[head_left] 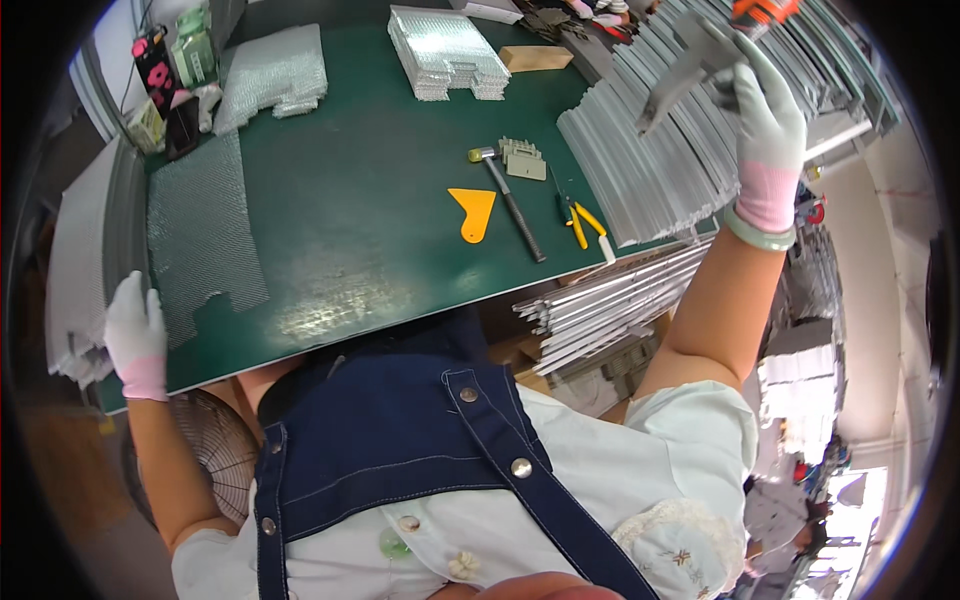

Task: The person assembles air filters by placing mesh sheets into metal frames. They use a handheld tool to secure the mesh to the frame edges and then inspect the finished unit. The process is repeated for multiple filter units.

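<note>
My left hand, in a white glove with a pink cuff, lies against the near edge of a tall stack of pale mesh-like sheets at the table's left end. Its fingers are stretched out. At the upper right my raised right hand, gloved the same way, has thumb and fingers closed around a grey angled piece. That piece hangs over a long row of silvery metal strips. Something orange and black shows just above my fingertips; whether it joins the grey piece I cannot tell.
On the green table lie a mallet, a yellow scraper, yellow-handled pliers and a beige slotted block. Bubble-wrap stacks and a wooden block sit farther back. Metal bars lie below the right edge.
</note>
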Action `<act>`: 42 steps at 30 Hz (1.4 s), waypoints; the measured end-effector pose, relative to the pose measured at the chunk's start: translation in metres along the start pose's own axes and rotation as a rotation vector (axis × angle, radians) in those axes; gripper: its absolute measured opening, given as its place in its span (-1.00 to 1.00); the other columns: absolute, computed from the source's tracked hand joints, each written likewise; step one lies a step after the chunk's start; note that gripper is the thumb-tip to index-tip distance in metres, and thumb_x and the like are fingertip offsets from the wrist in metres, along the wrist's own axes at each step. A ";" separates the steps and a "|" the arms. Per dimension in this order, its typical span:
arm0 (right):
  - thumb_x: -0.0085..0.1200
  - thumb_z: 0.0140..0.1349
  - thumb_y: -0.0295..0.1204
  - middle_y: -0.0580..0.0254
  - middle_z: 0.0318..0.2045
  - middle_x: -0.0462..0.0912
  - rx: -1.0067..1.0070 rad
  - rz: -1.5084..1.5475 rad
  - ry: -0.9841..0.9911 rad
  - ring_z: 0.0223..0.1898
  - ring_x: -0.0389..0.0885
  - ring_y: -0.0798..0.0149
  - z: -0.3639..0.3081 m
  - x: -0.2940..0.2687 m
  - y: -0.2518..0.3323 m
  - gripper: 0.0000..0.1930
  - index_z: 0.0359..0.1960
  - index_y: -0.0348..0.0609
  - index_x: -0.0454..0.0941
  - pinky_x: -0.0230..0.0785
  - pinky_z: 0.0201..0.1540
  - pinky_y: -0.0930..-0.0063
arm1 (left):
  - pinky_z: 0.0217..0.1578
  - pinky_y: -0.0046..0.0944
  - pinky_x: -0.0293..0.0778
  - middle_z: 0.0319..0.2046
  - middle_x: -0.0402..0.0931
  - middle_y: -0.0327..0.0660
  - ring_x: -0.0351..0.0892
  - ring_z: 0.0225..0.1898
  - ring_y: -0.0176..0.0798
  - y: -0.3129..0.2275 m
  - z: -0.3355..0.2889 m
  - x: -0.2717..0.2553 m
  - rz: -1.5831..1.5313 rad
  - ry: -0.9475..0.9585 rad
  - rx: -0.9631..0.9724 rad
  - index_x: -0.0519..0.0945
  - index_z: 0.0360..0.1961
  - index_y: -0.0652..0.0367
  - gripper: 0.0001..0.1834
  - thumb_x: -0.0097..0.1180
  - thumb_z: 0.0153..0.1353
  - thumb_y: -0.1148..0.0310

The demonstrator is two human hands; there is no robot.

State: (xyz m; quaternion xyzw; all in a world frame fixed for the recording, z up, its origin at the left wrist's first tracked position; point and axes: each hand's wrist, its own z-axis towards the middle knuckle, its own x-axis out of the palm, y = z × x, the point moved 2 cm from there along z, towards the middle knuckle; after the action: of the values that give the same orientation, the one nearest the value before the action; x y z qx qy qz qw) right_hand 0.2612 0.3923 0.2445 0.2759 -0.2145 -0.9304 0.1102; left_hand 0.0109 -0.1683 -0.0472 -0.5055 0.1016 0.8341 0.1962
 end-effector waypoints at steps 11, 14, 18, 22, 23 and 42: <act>0.03 0.36 -0.40 0.31 -0.36 0.70 0.283 -0.009 0.010 -0.32 0.59 0.54 -0.087 0.034 0.007 -0.64 0.15 -0.20 0.58 0.47 -0.21 0.63 | -0.07 0.00 0.54 -0.08 0.49 -0.05 0.50 0.02 0.04 -0.026 -0.011 0.019 0.331 0.450 -0.064 0.49 -0.03 0.12 -0.55 0.17 0.21 0.02; 0.09 0.32 -0.34 0.24 -0.36 0.70 0.302 -0.113 0.273 -0.38 0.60 0.46 -0.165 0.085 -0.037 -0.66 0.08 -0.17 0.60 0.49 -0.22 0.52 | -0.05 0.00 0.53 -0.06 0.49 -0.05 0.50 0.02 0.04 -0.045 -0.004 0.019 0.379 0.518 -0.066 0.52 -0.01 0.10 -0.55 0.16 0.24 0.01; 0.11 0.23 -0.38 -0.04 -0.18 0.66 0.197 -0.128 0.428 -0.08 0.62 -0.08 -0.265 0.163 -0.077 -0.70 -0.03 -0.21 0.61 0.45 0.04 0.14 | -0.04 -0.01 0.53 -0.08 0.49 -0.05 0.52 0.02 0.04 -0.053 -0.005 0.023 0.319 0.558 -0.151 0.52 -0.03 0.11 -0.55 0.17 0.23 0.01; 0.17 0.15 -0.33 -0.01 -0.14 0.64 -0.002 -0.160 0.438 -0.06 0.60 -0.09 -0.281 0.206 -0.084 -0.64 -0.03 -0.21 0.56 0.44 0.03 0.10 | -0.04 -0.01 0.52 -0.10 0.49 -0.05 0.54 0.00 0.03 -0.055 0.001 0.034 0.319 0.596 -0.282 0.50 -0.01 0.09 -0.51 0.18 0.20 -0.04; 0.18 0.14 -0.32 -0.01 -0.13 0.63 -0.020 -0.157 0.444 -0.06 0.59 -0.10 -0.273 0.214 -0.084 -0.63 -0.04 -0.22 0.56 0.43 0.04 0.09 | -0.04 0.00 0.52 -0.10 0.49 -0.05 0.54 -0.01 0.03 -0.051 0.001 0.036 0.327 0.596 -0.330 0.49 -0.01 0.08 -0.50 0.18 0.20 -0.05; 0.13 0.20 -0.36 -0.15 0.06 0.57 -0.122 -0.395 0.519 0.15 0.45 -0.19 -0.260 0.237 -0.149 -0.62 0.01 -0.31 0.57 0.25 0.23 -0.01 | 0.05 0.01 0.50 0.02 0.48 -0.01 0.52 0.09 0.07 -0.067 -0.004 0.021 0.109 0.646 -0.628 0.51 0.08 0.08 -0.37 0.28 0.05 -0.04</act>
State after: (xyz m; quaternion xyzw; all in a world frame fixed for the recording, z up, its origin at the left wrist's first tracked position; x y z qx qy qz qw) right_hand 0.1986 0.3595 -0.1310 0.5330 -0.0654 -0.8436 -0.0048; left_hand 0.0345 -0.1043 -0.0658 -0.7687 -0.0740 0.6332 -0.0527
